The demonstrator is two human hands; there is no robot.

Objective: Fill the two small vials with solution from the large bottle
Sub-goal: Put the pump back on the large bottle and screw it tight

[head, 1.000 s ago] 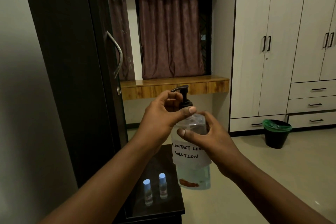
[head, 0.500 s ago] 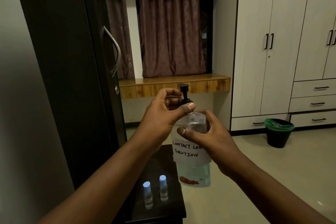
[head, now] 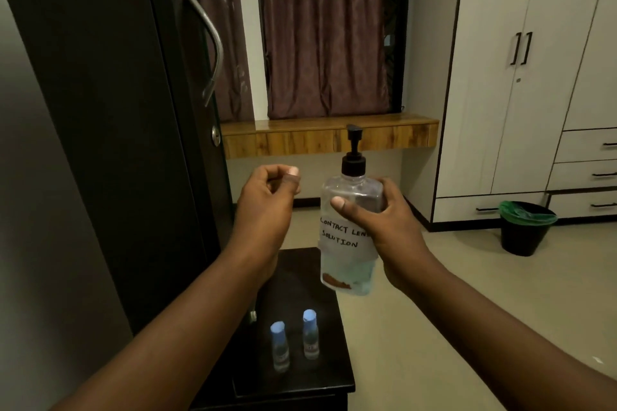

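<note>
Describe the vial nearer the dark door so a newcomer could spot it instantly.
Find the small dark table below the hands. Two blue-capped vials stand on it side by side, apart. The one meant is the left vial, closer to the camera and sitting lower in the picture than the right vial.

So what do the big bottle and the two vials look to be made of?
Large bottle: clear glossy plastic, seemingly; liquid shows through, with a black plastic-looking pump and white paper label. Two small vials: transparent, glass or plastic unclear, with matte light-blue caps.
</note>
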